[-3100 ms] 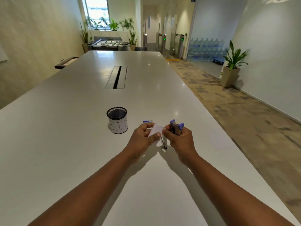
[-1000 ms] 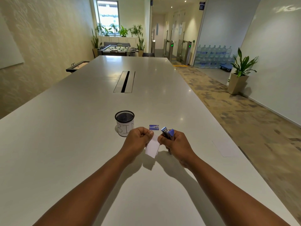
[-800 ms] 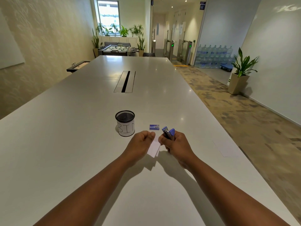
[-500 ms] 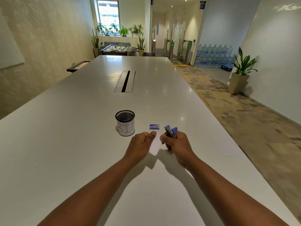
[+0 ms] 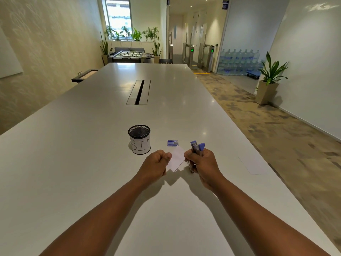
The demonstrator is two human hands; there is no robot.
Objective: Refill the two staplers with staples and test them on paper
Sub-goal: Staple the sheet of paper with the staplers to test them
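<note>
My right hand (image 5: 202,163) grips a blue and grey stapler (image 5: 197,147) upright, its blue ends sticking up above my fingers. A small white slip of paper (image 5: 176,158) is pinched by my left hand (image 5: 156,163) at its left edge, and its right edge meets the fingers of my right hand. A small blue box of staples (image 5: 172,143) lies on the white table (image 5: 92,163) just beyond the paper. Only this one stapler shows.
A black mesh cup (image 5: 139,139) with a white label reading BIN stands left of the staple box. A white sheet (image 5: 251,165) lies near the table's right edge. A cable slot (image 5: 139,92) runs along the table's middle, farther away.
The paper has swung from hanging down below my hands to lying tilted between them. My hands drew slightly apart, and the stapler stayed in my right hand.
</note>
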